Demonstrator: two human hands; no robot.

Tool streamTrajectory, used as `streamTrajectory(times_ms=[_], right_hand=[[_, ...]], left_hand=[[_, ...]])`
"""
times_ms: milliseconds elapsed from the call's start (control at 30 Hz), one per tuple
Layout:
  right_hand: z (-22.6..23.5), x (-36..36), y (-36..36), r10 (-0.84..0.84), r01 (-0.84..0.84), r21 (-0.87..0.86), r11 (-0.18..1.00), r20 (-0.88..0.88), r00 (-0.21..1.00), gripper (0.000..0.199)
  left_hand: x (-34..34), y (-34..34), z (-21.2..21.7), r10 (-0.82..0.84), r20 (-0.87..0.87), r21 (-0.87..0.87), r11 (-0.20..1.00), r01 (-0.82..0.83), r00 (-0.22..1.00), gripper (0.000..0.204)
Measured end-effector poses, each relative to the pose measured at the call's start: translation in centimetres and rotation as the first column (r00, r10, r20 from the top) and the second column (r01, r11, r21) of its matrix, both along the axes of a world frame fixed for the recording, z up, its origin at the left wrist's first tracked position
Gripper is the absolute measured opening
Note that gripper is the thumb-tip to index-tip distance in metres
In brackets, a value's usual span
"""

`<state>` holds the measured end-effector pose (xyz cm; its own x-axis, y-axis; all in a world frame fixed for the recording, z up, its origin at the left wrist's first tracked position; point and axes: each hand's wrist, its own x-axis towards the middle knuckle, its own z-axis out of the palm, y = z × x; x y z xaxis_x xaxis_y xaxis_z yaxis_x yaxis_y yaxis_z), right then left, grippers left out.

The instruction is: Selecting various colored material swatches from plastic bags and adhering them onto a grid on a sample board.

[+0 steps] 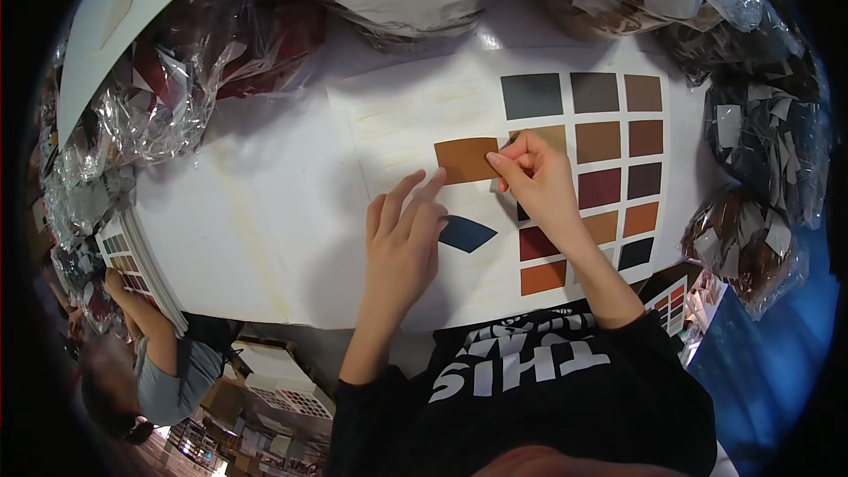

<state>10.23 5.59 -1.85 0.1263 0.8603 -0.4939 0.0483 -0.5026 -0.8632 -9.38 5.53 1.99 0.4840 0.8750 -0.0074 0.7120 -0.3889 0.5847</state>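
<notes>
My right hand (539,178) pinches the right end of a brown rectangular swatch (466,162) between thumb and fingertips. The swatch is over a white sheet (397,146) with faint yellowish streaks. My left hand (402,234) has its upper fingers stretched toward the brown swatch's lower left edge, one fingertip at its corner. A dark blue swatch (470,234) sticks out tilted from the thumb side of my left hand, which hides its left end. Right of the sheet's middle are rows of coloured swatches, among them a grey one (532,95) and an orange one (542,278), partly covered by my right arm.
Clear plastic bags of swatches (397,0) line the table's far side, with more bags (764,124) at the right. A pale board (124,44) leans in at the upper left. At the lower left, another person (172,371) reaches to a stack of swatch cards (141,269).
</notes>
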Motion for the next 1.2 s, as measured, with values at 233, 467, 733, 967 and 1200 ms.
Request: streamTrajectory(times_ms=[233, 467, 733, 967, 1200], right_hand=[[0.4, -0.1, 0.3, 0.053, -0.05, -0.041, 0.998, 0.057, 0.997, 0.016], [0.1, -0.1, 0.4, 0.034, -0.036, 0.014, 0.999, 0.11, 0.993, 0.018], [2.3, -0.1, 1.1, 0.249, -0.278, -0.036, 0.96, 0.564, 0.787, 0.015], [-0.3, 1.5, -1.8, 0.163, -0.561, 0.212, 0.8, 0.824, 0.543, 0.026], [4.4, 1.0, -0.6, 0.184, -0.175, 0.09, 0.98, -0.106, 0.977, 0.027]], left_hand=[[0.3, 0.3, -1.6, -0.015, -0.088, 0.021, 1.0, 0.017, 0.996, 0.014], [0.5, 0.3, -1.5, -0.004, -0.109, 0.043, 0.999, 0.009, 0.994, 0.012], [0.6, 0.2, -1.5, -0.012, -0.137, 0.039, 0.999, 0.017, 0.99, 0.013], [1.0, 0.3, -1.7, -0.015, -0.118, 0.01, 1.0, 0.016, 0.993, 0.013], [1.3, 0.9, -0.2, 0.251, 0.13, -0.053, 0.968, -0.246, 0.959, 0.029]])
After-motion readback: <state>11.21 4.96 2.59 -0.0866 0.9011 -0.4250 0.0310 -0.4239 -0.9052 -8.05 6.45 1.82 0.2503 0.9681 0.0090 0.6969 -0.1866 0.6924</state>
